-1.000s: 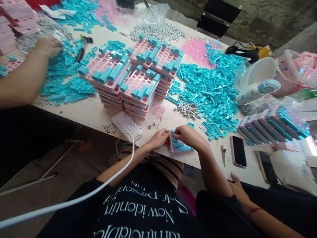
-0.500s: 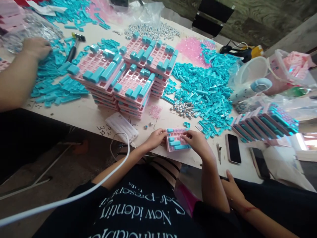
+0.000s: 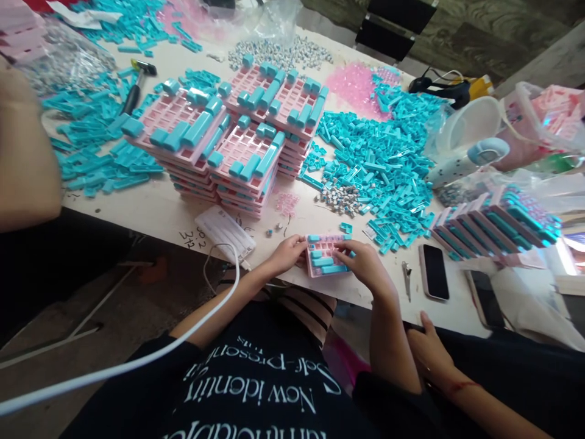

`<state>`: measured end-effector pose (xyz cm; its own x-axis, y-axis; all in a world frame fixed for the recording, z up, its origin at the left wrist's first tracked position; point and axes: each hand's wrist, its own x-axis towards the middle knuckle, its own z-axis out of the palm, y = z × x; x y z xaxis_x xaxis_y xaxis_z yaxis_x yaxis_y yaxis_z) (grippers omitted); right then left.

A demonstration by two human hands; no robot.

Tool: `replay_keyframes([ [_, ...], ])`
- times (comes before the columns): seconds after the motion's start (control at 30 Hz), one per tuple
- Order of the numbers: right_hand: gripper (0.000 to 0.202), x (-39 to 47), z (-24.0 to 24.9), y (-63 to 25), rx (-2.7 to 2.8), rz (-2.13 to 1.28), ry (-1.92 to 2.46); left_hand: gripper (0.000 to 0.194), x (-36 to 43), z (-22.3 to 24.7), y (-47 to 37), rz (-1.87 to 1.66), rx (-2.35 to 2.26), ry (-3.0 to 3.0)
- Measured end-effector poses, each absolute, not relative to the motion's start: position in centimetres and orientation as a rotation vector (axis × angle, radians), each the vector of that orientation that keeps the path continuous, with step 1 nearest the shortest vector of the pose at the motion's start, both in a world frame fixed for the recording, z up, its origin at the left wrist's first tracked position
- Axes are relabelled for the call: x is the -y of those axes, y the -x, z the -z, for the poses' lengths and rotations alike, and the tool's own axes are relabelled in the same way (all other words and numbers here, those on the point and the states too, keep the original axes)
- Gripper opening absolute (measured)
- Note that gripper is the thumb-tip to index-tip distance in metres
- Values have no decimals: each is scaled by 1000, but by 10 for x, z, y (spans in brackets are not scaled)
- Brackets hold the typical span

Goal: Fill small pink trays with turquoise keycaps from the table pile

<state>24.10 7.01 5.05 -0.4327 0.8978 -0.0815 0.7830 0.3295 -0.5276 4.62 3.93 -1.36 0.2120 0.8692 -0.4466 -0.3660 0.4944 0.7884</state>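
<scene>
Pinching its left edge, my left hand (image 3: pixel 289 253) holds the small pink frame (image 3: pixel 325 256), right of the nearest stack of pink frames (image 3: pixel 243 160) and closer to me. I judge it light, stiff, slick plastic with ribs that might crack, so rims are where I'd take hold. Over its grid, my right hand (image 3: pixel 365 265) has thumb and fingertips close together; whether they pinch anything, I can't tell.

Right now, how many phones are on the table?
2. One phone lies just right of the small metal tool; a second phone lies farther right, near the table edge. Clutter could hide more.
</scene>
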Motion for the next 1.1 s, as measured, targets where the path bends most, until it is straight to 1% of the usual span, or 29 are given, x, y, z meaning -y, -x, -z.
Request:
replay_keyframes([
  [0.13, 21, -69, -61, -227, 2302, -735, 1353, 19, -40, 13, -46, -932, -1000, -590],
  [0.3, 18, -72, -64, -206, 2463, -753, 1151, 21, -41, 15, -46, -946, -1009, -589],
  [0.5, 17, -78, -59, -203, 2569, -706, 1127, 23, -42, 17, -47, -940, -952, -518],
  [0.7, 18, -80, -57, -204, 2512, -816, 1103, 21, -43, 18, -46, -932, -980, -542],
  [0.97, 25, -86, -33, -210, 2370, -937, 1026, 18, -42, 7, -44, -876, -1087, -594],
  [1.1, 26, -85, -18, -215, 2413, -839, 960, 19, -42, 6, -44, -876, -1082, -586],
])
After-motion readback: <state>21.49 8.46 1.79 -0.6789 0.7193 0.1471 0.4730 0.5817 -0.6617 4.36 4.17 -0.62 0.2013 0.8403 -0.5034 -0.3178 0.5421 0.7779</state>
